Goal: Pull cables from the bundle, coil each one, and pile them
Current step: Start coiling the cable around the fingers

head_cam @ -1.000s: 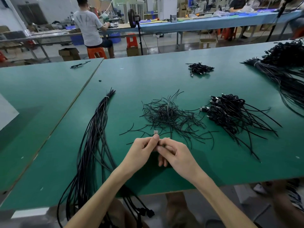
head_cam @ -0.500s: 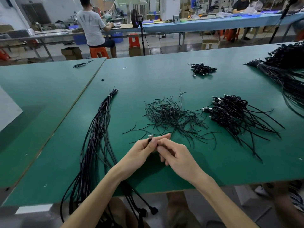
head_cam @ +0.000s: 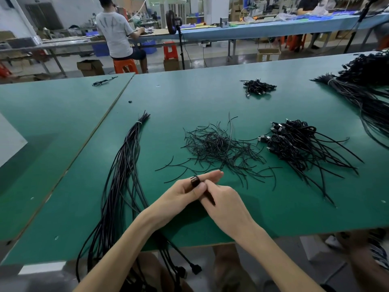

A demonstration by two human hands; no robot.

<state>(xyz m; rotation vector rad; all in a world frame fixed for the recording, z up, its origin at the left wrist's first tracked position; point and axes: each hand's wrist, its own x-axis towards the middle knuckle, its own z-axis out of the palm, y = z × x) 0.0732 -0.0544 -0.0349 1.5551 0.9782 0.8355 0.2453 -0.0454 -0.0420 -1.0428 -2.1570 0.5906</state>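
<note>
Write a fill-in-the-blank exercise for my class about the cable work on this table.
1. The left hand and right hand together hold a small ____ cable coil.
2. The long tied cable bundle lies to the ____ of the hands.
3. The table top is ____.
4. The pile of coiled cables lies to the ____ of the loose short wires.
Missing words: black, left, green, right.

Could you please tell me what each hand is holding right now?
Left hand: holding a small coiled cable.
Right hand: pinching the same cable.
</note>
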